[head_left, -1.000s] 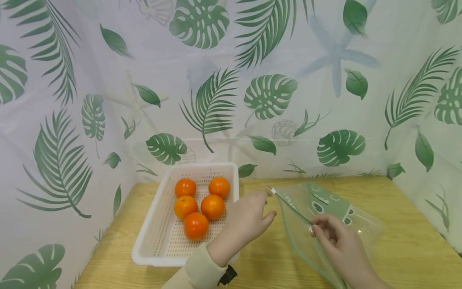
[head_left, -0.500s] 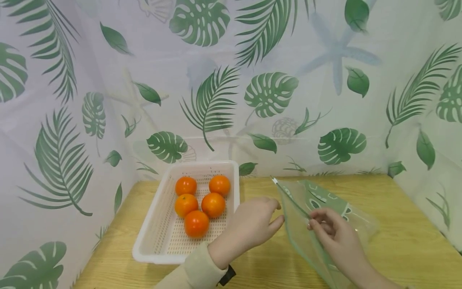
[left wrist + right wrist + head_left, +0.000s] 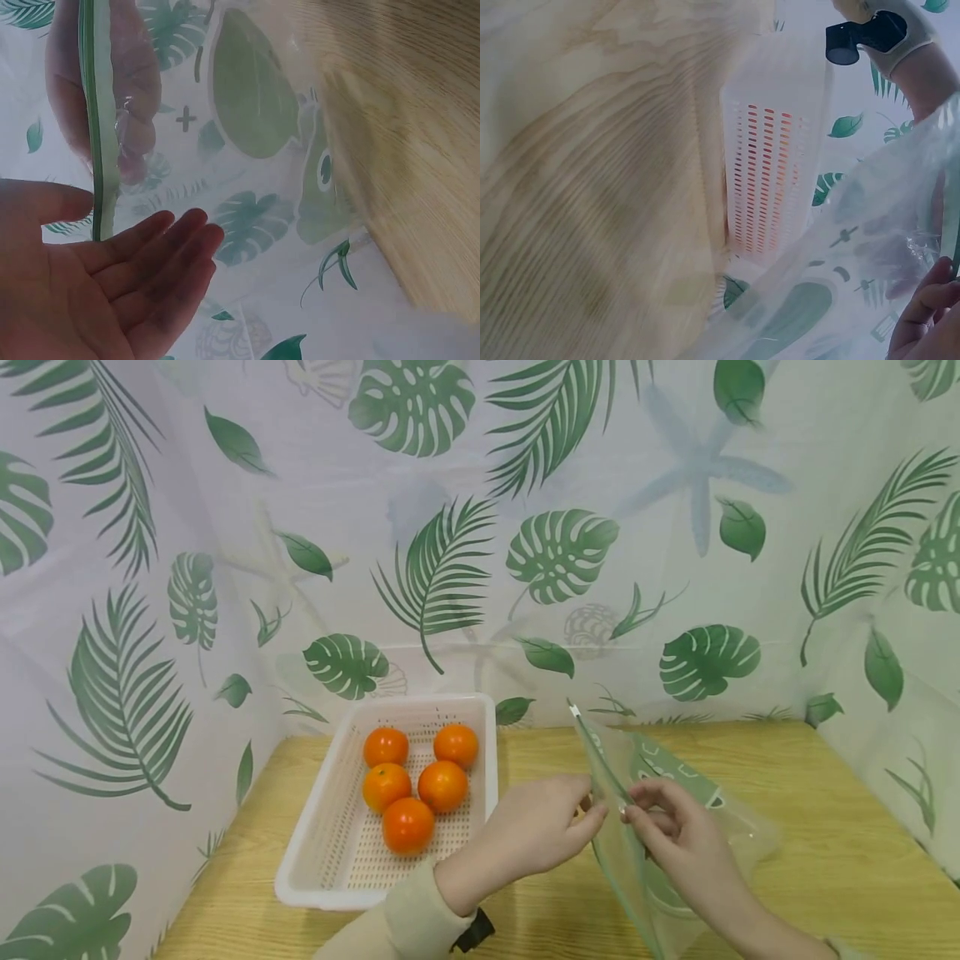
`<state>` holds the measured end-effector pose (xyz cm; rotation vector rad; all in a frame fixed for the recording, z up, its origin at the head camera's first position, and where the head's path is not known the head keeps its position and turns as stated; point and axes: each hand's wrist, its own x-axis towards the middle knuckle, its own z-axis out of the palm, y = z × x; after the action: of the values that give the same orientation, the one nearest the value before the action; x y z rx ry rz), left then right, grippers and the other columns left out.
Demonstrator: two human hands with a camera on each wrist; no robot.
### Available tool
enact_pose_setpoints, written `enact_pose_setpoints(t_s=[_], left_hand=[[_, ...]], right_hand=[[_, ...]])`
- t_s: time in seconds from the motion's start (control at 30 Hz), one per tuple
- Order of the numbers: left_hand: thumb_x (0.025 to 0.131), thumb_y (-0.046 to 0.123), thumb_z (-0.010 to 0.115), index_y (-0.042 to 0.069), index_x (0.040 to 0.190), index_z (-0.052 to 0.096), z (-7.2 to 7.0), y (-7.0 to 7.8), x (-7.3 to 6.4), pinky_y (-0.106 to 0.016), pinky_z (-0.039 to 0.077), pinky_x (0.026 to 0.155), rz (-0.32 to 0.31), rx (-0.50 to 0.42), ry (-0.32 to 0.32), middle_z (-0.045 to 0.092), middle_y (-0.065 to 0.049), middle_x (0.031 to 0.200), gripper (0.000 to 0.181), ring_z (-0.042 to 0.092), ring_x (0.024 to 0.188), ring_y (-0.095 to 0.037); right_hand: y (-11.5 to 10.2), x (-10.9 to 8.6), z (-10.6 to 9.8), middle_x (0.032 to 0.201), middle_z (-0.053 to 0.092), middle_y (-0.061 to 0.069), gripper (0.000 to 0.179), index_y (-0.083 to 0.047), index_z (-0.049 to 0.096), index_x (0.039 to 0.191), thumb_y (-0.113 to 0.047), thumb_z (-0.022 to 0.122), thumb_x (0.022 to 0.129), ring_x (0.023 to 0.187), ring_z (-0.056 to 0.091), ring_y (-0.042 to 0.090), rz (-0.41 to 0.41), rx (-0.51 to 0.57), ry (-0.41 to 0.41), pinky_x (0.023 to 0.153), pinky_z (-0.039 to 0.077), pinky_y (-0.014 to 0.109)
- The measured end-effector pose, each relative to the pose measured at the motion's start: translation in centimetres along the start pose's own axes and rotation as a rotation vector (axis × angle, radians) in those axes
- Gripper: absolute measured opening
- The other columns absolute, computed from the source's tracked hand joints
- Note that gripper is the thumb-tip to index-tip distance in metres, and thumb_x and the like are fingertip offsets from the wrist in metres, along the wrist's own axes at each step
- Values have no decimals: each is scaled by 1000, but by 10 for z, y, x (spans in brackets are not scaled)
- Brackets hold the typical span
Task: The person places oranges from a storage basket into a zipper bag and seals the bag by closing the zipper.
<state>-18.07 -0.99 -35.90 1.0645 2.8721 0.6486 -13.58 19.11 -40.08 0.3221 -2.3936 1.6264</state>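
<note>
A clear plastic zip bag (image 3: 671, 767) with a green zip strip and green cartoon print hangs between my hands, standing partly above the table. My right hand (image 3: 686, 839) pinches the strip between thumb and fingertips. My left hand (image 3: 528, 827) is at the bag's near side. In the left wrist view, the left hand (image 3: 139, 277) has its fingers loosely extended and its thumb tip beside the green zip strip (image 3: 97, 112); no firm grip shows. Part of the right hand (image 3: 934, 315) appears behind the bag film in the right wrist view.
Left of the hands stands a white perforated plastic basket (image 3: 322, 897) with several oranges (image 3: 408, 827) inside. My left forearm passes over its near right corner. The wooden table (image 3: 840, 860) ends at a leaf-patterned cloth backdrop (image 3: 570, 468).
The bag's top end has risen and the bag has turned more upright. My right hand has moved slightly left and up with it. My left hand has moved right, reaching the bag's edge.
</note>
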Motion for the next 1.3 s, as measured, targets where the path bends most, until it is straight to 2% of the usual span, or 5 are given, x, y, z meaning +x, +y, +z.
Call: enact_pose_setpoints(t_s=[0.17, 0.4, 0.5, 0.87, 1.3], left_hand=[[107, 28, 59, 18, 114, 74, -7, -7, 8, -13, 48, 61, -13, -122, -71, 80, 4, 104, 19, 63, 75, 2], [105, 13, 61, 9, 117, 74, -16, -22, 20, -17, 54, 66, -77, -440, -142, 82, -6, 95, 18, 69, 70, -2], [106, 10, 60, 5, 117, 74, -16, -28, 22, -19, 59, 63, -94, -519, -156, 82, -11, 91, 19, 74, 66, -8], [104, 6, 60, 0, 116, 75, -15, -42, 31, -25, 63, 64, -129, -605, -138, 82, -16, 89, 21, 81, 75, -26], [104, 14, 66, -5, 120, 72, -17, -56, 45, -31, 66, 71, -192, -774, -76, 81, -22, 97, 25, 78, 70, -15]], right_hand=[[-5, 3, -1, 93, 65, -12, 19, 3, 59, 122, -8, 62, 107, 56, 51, 5, 66, 62, -19, 50, 49, 24], [-8, 12, -6, 97, 66, -7, 26, 6, 56, 127, -11, 60, 108, 67, 63, 8, 118, 97, -44, 63, 59, 26], [-7, 15, -9, 97, 67, -6, 27, 8, 56, 127, -11, 60, 108, 74, 67, 6, 100, 91, -40, 67, 61, 26], [-7, 26, -22, 95, 68, -14, 33, 10, 58, 133, -10, 61, 107, 83, 69, 0, 82, 77, -44, 73, 63, 24], [-6, 39, -36, 93, 72, -18, 33, 9, 60, 133, -3, 65, 103, 84, 75, -1, 140, 184, -38, 76, 63, 20]])
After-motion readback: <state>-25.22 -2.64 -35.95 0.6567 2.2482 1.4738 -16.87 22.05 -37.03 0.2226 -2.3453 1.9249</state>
